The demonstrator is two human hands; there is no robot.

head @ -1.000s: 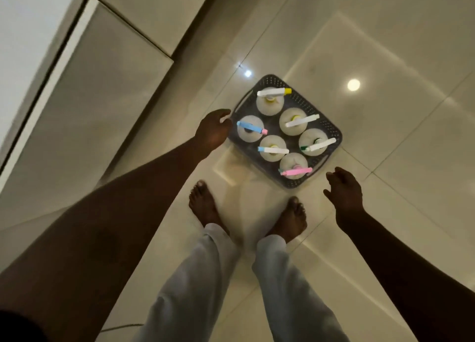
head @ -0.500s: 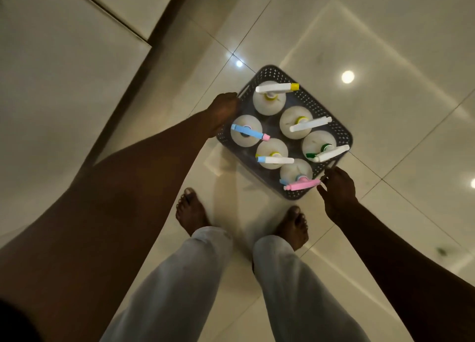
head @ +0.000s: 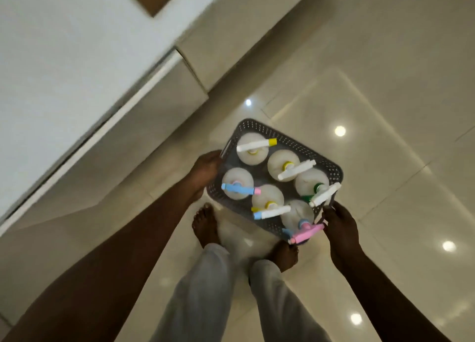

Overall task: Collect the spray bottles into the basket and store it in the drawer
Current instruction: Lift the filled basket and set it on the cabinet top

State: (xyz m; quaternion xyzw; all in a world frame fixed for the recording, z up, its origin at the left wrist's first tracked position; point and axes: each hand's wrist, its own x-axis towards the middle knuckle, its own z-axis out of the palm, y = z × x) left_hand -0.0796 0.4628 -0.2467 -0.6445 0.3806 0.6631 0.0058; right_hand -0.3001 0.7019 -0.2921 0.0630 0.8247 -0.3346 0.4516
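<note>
A dark grey perforated basket (head: pixel 303 142) is held above the floor in front of my bare feet. Several white spray bottles stand upright in it, among them one with a yellow-tipped nozzle (head: pixel 253 151), one with a blue trigger (head: pixel 236 184) and one with a pink trigger (head: pixel 299 217). My left hand (head: pixel 205 170) grips the basket's left handle. My right hand (head: pixel 339 223) grips the right handle, next to the pink trigger.
A white cabinet with flat drawer fronts (head: pixel 159 97) runs along the left, its top (head: pixel 64 45) above. Glossy cream floor tiles (head: pixel 385 110) spread to the right and ahead. My bare feet (head: pixel 205 226) stand just under the basket.
My right hand closed on the basket's right handle. Both hands have lifted the basket off the floor, and my view has swung up toward the cabinet on the left.
</note>
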